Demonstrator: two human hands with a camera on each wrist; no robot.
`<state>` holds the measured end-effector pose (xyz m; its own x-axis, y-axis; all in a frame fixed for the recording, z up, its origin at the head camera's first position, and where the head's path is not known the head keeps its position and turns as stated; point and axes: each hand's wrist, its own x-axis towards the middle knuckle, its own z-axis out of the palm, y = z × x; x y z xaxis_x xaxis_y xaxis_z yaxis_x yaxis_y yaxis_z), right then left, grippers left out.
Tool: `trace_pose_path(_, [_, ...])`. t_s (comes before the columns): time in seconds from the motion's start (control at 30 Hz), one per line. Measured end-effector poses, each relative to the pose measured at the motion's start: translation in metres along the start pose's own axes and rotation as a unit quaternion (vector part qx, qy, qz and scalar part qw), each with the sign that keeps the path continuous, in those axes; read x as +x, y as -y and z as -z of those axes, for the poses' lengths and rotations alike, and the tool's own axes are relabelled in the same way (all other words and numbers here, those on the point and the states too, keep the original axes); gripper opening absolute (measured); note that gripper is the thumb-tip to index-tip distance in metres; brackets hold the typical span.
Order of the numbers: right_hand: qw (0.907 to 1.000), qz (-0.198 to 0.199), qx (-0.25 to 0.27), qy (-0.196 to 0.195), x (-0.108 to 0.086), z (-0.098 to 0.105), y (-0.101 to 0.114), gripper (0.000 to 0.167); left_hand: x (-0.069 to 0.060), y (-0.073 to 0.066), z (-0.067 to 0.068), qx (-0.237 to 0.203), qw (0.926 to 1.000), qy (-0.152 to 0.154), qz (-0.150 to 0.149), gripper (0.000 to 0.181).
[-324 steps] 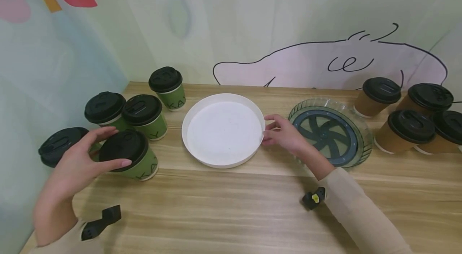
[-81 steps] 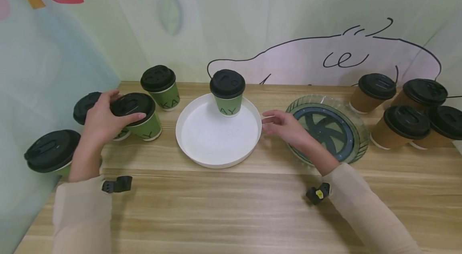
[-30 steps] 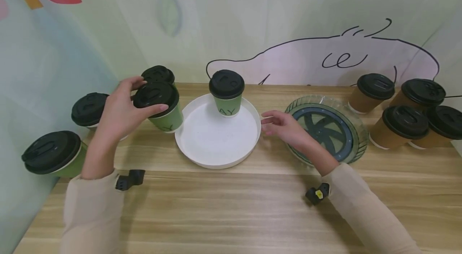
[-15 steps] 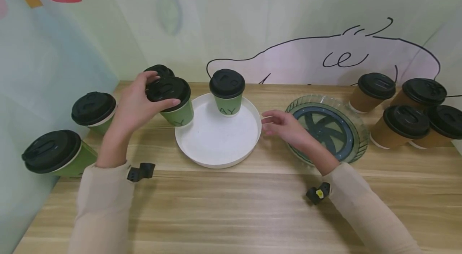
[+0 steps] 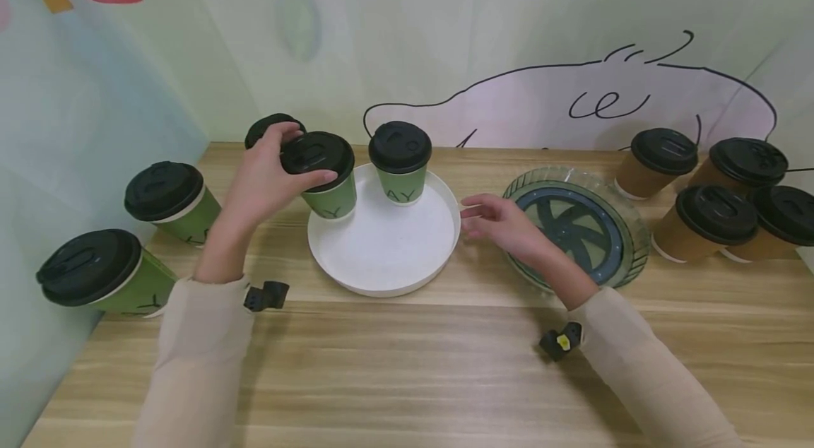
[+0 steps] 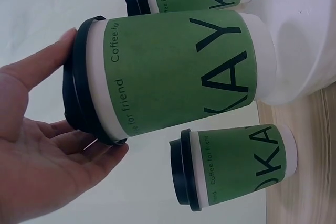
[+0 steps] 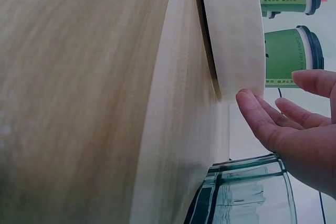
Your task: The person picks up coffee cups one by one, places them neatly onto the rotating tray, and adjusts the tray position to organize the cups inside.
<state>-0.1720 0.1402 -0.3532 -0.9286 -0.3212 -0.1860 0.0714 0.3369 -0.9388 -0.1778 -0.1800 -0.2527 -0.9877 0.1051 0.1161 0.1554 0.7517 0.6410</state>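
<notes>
One green cup (image 5: 402,169) stands on the far part of the white tray (image 5: 388,257); a second cup (image 6: 173,72), gripped near its lid by the left hand (image 5: 262,183), is over the tray's left side, base contact unclear; three other green cups (image 5: 168,201) stand left, off it, so loading looks under half done; the right hand (image 5: 502,225), loosely open, lies at the right rim

Wood-grain table (image 5: 407,370): white tray (image 5: 388,250), glass dish (image 5: 638,243), three green cups (image 5: 124,278) borne; four brown cups (image 5: 715,218) grouped right, one, base hidden, apparently likewise.
</notes>
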Motion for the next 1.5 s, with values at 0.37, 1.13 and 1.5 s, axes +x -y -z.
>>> trace_pose_path(0.37, [1.0, 0.002, -0.004, 0.001, 0.0, 0.001, -0.002, 0.04, 0.006, 0.004, -0.018, 0.01, 0.9998, 0.018, -0.004, 0.086])
trace_pose_path(1.13, [0.9999, 0.013, 0.005, 0.007, -0.001, 0.0, -0.001, 0.041, 0.015, 0.013, -0.03, 0.004, 0.9999, 0.011, -0.007, 0.079])
trace_pose_path(1.5, [1.0, 0.007, -0.005, 0.005, -0.001, 0.0, 0.0, 0.041, 0.013, 0.016, -0.029, -0.006, 0.9999, 0.01, -0.011, 0.082])
